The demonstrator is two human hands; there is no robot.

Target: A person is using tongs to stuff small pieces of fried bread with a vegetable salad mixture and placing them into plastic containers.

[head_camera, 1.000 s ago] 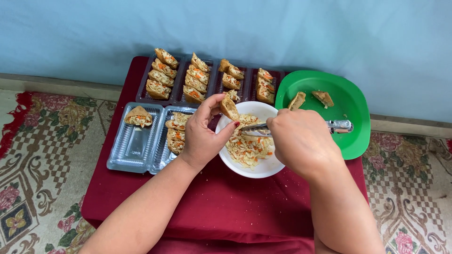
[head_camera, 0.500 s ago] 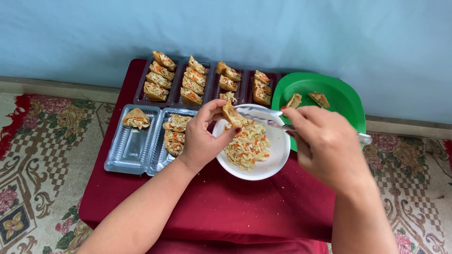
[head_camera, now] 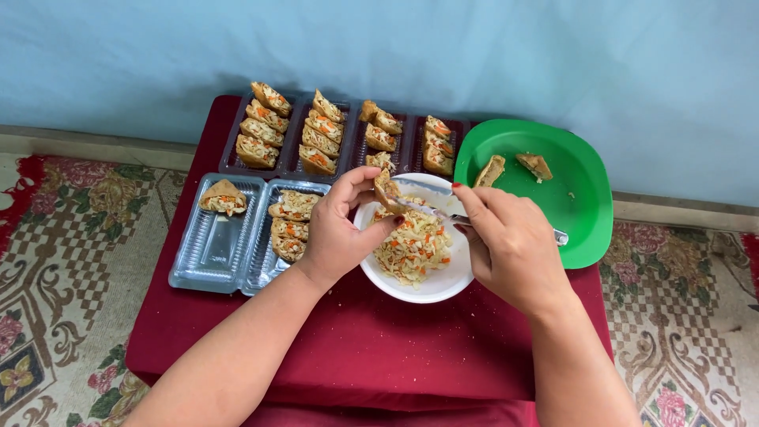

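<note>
At far left, a patterned rug (head_camera: 55, 261) runs off the frame edge, and a red-draped low table (head_camera: 356, 340) fills the centre, its near edge cut off at the bottom. On it lies a clear plastic tray (head_camera: 217, 245); one filled pastry (head_camera: 222, 196) sits in its left well, and your left wrist covers part of the stack in the right well. Behind it, a dark tray (head_camera: 348, 130) holds rows of filled pieces against the blue wall (head_camera: 474, 47). Your left hand (head_camera: 341, 229) pinches a fried pastry shell (head_camera: 387, 190) between thumb and fingertips, over the far rim of the white bowl (head_camera: 431, 289) of shredded vegetable filling (head_camera: 411, 249). Your right hand (head_camera: 510, 245) is closed around a metal spoon (head_camera: 431, 207), the bowl end at the shell's opening; most of the handle is hidden under the fingers, only its tip showing beyond the hand. Whether filling rides on the spoon is hard to make out. At right, a green plate (head_camera: 581, 213) carries two pieces of shell (head_camera: 514, 168), its left edge masked by your hand.
</note>
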